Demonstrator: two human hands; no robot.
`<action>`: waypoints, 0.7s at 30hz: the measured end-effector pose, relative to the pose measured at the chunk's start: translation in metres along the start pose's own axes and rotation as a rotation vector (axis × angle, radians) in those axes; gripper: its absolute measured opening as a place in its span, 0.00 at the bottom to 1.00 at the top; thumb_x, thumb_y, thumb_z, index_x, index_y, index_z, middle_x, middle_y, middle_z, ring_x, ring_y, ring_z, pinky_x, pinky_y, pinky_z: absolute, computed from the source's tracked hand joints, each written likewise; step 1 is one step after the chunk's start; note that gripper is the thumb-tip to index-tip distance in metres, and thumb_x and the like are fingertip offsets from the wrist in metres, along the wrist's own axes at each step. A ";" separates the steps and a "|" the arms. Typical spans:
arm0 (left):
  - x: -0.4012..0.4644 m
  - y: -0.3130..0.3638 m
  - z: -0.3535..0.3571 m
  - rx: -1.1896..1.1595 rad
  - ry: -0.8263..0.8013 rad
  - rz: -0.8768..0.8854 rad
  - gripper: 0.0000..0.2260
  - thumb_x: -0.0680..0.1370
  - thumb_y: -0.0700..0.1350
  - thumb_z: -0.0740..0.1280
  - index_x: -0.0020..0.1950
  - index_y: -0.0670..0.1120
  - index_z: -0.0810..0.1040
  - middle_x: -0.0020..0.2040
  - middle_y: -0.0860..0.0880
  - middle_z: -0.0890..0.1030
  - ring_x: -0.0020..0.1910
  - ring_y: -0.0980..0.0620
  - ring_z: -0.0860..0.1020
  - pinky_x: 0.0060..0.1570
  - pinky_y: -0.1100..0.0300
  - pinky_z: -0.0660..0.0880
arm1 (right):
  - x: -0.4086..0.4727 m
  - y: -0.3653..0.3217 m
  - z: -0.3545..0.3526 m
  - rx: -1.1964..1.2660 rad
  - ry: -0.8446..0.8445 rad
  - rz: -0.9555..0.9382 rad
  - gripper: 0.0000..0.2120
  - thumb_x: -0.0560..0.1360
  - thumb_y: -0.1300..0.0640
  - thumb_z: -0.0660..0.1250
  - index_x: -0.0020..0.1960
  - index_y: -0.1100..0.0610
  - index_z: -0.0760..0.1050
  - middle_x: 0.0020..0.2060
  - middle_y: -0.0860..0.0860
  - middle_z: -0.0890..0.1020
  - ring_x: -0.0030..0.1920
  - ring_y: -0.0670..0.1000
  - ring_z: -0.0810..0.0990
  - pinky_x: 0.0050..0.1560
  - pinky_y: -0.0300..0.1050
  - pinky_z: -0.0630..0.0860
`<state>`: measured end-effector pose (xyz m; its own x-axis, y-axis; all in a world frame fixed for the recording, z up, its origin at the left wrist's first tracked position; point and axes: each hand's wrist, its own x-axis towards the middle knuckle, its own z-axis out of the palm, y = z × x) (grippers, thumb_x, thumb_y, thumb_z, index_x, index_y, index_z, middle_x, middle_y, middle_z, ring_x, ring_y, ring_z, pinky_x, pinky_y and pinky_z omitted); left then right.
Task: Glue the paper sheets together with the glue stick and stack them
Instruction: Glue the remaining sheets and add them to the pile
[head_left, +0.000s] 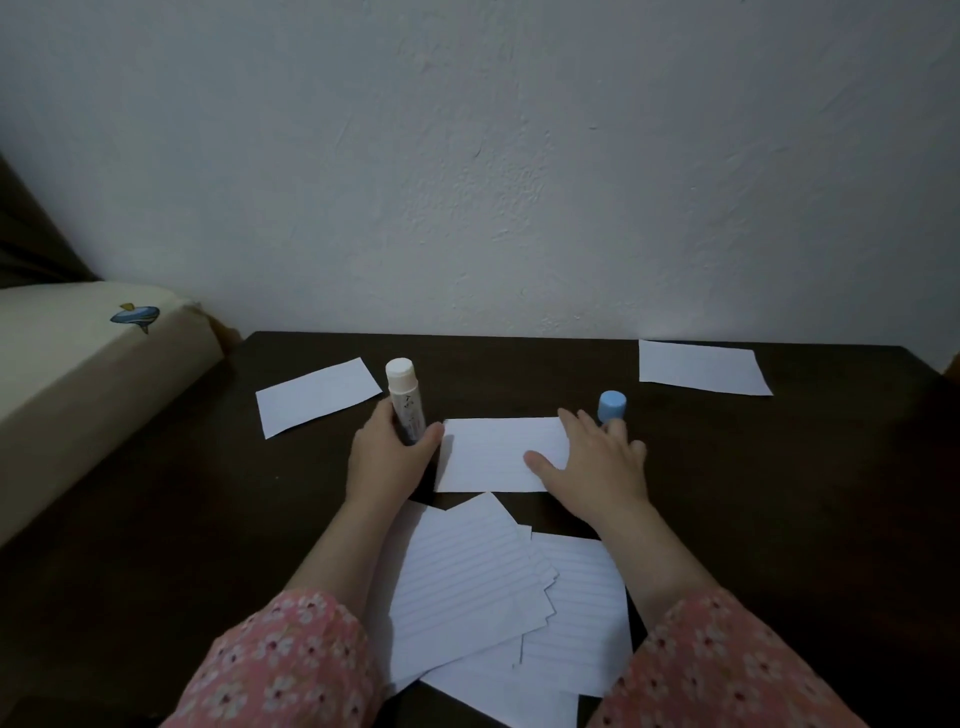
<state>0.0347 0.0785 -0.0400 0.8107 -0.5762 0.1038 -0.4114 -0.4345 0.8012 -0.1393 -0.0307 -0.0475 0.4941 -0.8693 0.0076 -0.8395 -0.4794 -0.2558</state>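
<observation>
A white glue stick (405, 397) stands upright on the dark table, uncapped, and my left hand (387, 454) grips its lower body. Just right of it lies a white paper sheet (496, 451). My right hand (592, 457) rests flat on that sheet's right end with its fingers spread. The blue cap (611, 406) stands on the table just beyond my right fingers. A loose pile of lined sheets (483, 587) lies near the front edge between my forearms.
One single sheet (317, 395) lies at the back left and another (701, 368) at the back right. The dark table (779, 493) ends at a white wall. A cream cushion or mattress (88, 374) borders the table's left side.
</observation>
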 end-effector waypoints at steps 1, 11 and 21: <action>0.000 0.001 -0.002 -0.021 -0.028 0.003 0.21 0.76 0.50 0.69 0.66 0.49 0.70 0.65 0.49 0.75 0.64 0.48 0.72 0.57 0.55 0.71 | 0.000 0.000 0.000 -0.002 0.001 -0.001 0.34 0.77 0.35 0.55 0.78 0.48 0.54 0.77 0.49 0.58 0.74 0.55 0.55 0.70 0.57 0.58; -0.025 0.004 -0.063 0.163 -0.485 0.087 0.17 0.68 0.49 0.76 0.53 0.55 0.74 0.50 0.56 0.80 0.50 0.55 0.78 0.49 0.55 0.77 | -0.004 -0.005 0.000 0.054 0.104 -0.005 0.30 0.78 0.41 0.60 0.76 0.49 0.58 0.71 0.49 0.68 0.70 0.54 0.63 0.67 0.56 0.62; -0.054 -0.008 -0.078 0.331 -0.532 0.030 0.24 0.63 0.46 0.80 0.54 0.56 0.73 0.48 0.60 0.75 0.50 0.57 0.72 0.52 0.57 0.70 | -0.029 -0.010 -0.021 0.685 0.249 0.000 0.21 0.79 0.53 0.65 0.71 0.46 0.68 0.60 0.51 0.75 0.60 0.53 0.73 0.60 0.52 0.74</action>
<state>0.0268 0.1667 -0.0061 0.5132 -0.8203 -0.2525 -0.6072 -0.5549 0.5686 -0.1504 -0.0029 -0.0252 0.3600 -0.9098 0.2065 -0.4692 -0.3679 -0.8028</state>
